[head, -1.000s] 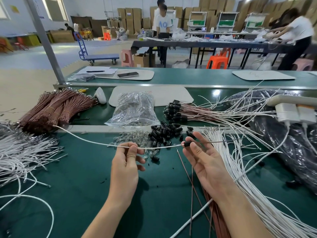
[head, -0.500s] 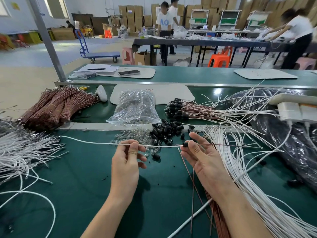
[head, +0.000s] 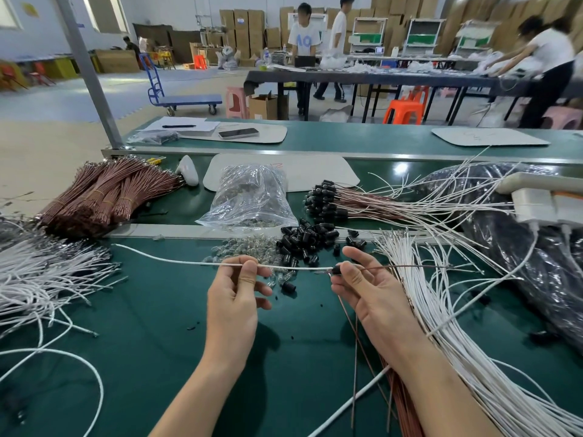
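White wire hangs level just above the green desk, running from 9 o'clock to the middle. The left hand pinches it with thumb and finger, so that grip is holding the wire. The right hand has its grip on a small black cap just beside the wire's end. A thin brown wire sticks out of the cap toward 3 o'clock. A pile of black caps sits at 12 o'clock from the hands.
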`<state>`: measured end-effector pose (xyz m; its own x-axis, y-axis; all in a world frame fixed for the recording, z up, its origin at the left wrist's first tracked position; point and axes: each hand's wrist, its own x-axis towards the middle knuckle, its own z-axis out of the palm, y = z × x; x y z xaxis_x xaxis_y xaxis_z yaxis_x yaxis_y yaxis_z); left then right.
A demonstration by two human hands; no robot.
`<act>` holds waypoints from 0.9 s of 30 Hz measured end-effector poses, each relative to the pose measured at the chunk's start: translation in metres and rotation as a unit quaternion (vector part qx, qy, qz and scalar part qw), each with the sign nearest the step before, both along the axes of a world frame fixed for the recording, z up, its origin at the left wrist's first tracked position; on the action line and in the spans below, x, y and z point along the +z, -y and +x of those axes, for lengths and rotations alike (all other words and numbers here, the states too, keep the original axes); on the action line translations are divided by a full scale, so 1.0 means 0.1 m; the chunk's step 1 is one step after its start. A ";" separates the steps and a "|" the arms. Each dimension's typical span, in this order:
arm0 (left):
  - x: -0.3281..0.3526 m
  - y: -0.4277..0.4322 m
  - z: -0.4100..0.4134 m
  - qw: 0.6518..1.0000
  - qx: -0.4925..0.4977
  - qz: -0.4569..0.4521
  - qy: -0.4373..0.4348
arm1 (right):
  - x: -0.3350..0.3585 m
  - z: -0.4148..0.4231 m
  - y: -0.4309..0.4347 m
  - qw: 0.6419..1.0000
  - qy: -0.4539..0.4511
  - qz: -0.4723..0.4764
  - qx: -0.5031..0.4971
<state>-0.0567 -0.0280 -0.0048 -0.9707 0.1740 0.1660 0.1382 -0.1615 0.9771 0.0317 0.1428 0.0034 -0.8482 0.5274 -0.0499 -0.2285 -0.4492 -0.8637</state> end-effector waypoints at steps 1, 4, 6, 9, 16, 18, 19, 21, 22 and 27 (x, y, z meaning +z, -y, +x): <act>0.00 0.00 0.00 1.000 -0.005 0.003 0.007 | 0.00 0.00 0.00 1.000 -0.004 -0.006 0.000; -0.01 0.00 -0.01 0.998 -0.021 0.029 0.046 | 0.00 -0.01 -0.01 1.000 -0.017 -0.025 -0.003; 0.01 -0.01 0.00 0.994 -0.039 0.056 0.084 | 0.00 -0.01 -0.02 0.999 -0.024 -0.034 -0.006; 0.02 -0.02 0.01 0.987 -0.064 0.085 0.120 | 0.00 0.00 -0.04 0.999 -0.028 -0.041 -0.004; 0.04 -0.03 0.04 0.992 -0.060 0.070 0.081 | -0.01 -0.01 0.00 0.999 -0.013 -0.045 0.020; 0.04 -0.04 0.07 0.994 -0.067 0.052 0.064 | -0.01 -0.01 0.02 0.999 -0.009 -0.034 0.028; 0.04 -0.05 0.09 0.994 -0.074 0.048 0.061 | -0.01 -0.01 0.03 0.999 -0.009 -0.028 0.031; 0.04 -0.07 0.13 0.993 -0.094 0.041 0.059 | -0.01 -0.02 0.06 0.999 -0.008 -0.013 0.035; 0.04 -0.08 0.16 0.992 -0.105 0.040 0.061 | -0.02 -0.02 0.08 0.999 -0.009 -0.004 0.039; 0.04 -0.09 0.23 0.986 -0.148 0.040 0.059 | -0.03 -0.02 0.10 0.998 -0.018 0.027 0.059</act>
